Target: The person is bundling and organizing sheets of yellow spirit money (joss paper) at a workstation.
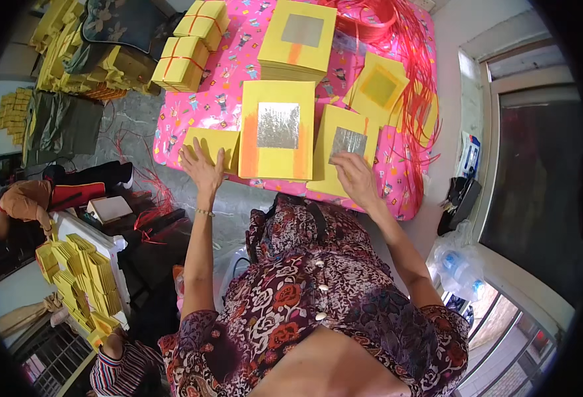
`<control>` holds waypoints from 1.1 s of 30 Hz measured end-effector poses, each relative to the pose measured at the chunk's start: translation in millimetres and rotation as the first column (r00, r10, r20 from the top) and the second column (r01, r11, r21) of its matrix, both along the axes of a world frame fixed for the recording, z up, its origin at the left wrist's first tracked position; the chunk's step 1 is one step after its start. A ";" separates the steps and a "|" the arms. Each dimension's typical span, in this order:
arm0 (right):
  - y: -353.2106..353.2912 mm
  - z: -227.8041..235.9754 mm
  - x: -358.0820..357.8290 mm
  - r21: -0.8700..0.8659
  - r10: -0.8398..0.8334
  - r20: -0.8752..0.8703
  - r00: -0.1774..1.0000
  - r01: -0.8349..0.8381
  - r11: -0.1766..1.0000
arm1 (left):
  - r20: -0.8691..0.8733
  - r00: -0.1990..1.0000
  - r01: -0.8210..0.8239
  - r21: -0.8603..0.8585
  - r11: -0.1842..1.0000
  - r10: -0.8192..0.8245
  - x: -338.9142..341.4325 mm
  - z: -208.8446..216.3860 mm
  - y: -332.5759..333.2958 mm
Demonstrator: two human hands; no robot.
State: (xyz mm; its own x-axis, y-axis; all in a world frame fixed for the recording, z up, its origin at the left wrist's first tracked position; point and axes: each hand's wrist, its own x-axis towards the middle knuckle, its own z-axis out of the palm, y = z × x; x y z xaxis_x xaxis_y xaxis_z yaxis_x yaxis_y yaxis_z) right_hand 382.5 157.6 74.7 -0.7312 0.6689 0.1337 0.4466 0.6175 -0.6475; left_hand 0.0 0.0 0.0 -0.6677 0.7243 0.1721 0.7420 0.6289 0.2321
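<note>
In front of me on the pink table stands a tall stack of yellow paper (277, 163), its top sheet bearing a silver square between orange stripes. My left hand (203, 169) is open, fingers spread over the folded yellow paper (215, 141) left of the stack. To the stack's right lies yellow paper with a silver square (349, 141). My right hand (355, 177) rests at that square's lower edge with fingers curled together; whatever they pinch is hidden.
Behind stands another yellow paper stack (295, 53). Tied yellow bundles (183, 59) sit at the far left of the table. Red plastic strips (414, 99) hang over its right side. At lower left, people handle yellow bundles (86, 274) on a white table.
</note>
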 end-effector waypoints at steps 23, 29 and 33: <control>-36.5 -46.5 62.7 -0.270 -0.249 0.170 0.953 0.289 0.918 | 0.977 0.180 -0.120 0.138 0.983 -0.115 223.5 5.9 -20.5; -41.2 -43.2 63.0 -0.153 -0.255 0.138 0.957 0.275 0.949 | 0.957 0.221 0.006 0.192 0.981 -0.189 233.9 -1.9 6.0; -38.1 -34.2 65.1 -0.064 -0.211 0.168 0.963 0.225 0.972 | 0.860 0.475 0.164 0.121 0.979 -0.186 235.1 2.2 -0.3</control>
